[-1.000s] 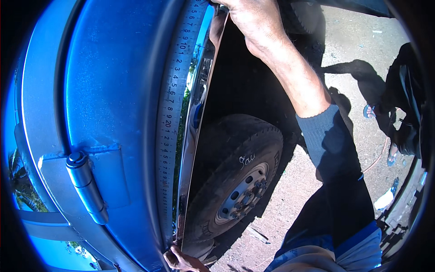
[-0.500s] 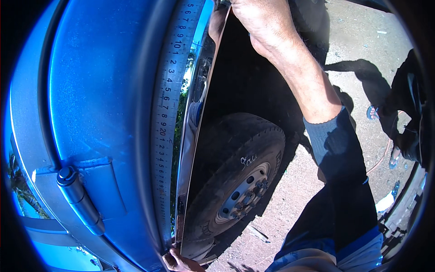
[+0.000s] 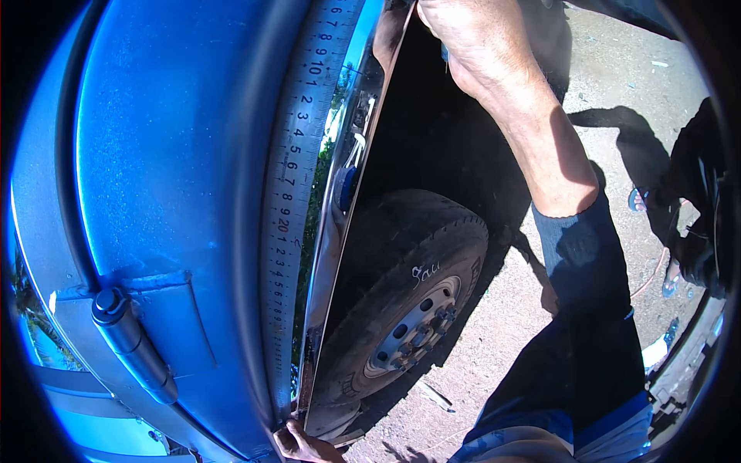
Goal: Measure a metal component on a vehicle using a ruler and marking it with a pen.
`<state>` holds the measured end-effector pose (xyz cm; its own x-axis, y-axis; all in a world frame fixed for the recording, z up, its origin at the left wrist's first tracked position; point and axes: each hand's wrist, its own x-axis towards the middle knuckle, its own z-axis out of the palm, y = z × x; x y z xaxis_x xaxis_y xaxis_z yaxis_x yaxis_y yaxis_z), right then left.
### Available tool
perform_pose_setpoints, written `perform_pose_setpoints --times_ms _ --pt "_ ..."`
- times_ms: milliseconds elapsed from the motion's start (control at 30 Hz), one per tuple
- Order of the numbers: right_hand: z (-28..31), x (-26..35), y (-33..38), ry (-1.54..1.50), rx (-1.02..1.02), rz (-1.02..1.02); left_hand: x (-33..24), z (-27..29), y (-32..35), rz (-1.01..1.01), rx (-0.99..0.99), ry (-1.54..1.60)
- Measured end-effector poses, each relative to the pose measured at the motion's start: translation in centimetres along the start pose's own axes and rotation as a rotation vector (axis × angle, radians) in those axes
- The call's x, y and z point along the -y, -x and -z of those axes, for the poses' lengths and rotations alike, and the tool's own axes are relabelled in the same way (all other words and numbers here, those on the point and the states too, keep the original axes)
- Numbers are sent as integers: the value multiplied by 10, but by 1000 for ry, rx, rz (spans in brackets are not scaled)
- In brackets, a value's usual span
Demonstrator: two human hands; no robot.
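Observation:
A long metal ruler [image 3: 295, 166] lies lengthwise along the edge of a blue vehicle panel [image 3: 166, 162], beside a shiny mirror-like trim strip [image 3: 340, 197]. My right hand [image 3: 482, 42] is at the top of the view, by the upper end of the strip. Its fingers run out of the frame and behind the strip, so their grip is hidden. Down at the lower end of the ruler, my left hand [image 3: 305, 445] has its thumb and fingertips pinched together at the ruler's tip. The left forearm is out of view.
A large black tyre with a bolted wheel [image 3: 417, 324] stands in shadow behind the strip. A cylindrical hinge [image 3: 133, 345] juts from the blue panel at lower left. Sunlit ground [image 3: 617, 69] stretches to the right, where another person's sandalled foot [image 3: 636, 201] shows.
The view has shifted slightly, so the ruler's upper part, the strip and my right arm appear a little further right. Both hands keep their places at the ruler and strip.

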<state>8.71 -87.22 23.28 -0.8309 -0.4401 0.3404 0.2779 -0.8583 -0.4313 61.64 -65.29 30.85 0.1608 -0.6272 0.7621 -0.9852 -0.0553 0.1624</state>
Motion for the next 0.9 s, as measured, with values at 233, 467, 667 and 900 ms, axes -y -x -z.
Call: perform_pose_setpoints --times_ms 233,467,667,900 --pt "12 20 -1 137 19 -82 -2 -19 6 167 18 193" --pt "4 -9 -2 53 47 -17 0 -7 0 83 -61 177" --pt "12 -2 -3 -15 133 -85 4 -4 0 94 -29 133" --pt "16 -4 -1 -22 175 -76 -4 -7 2 65 -17 134"
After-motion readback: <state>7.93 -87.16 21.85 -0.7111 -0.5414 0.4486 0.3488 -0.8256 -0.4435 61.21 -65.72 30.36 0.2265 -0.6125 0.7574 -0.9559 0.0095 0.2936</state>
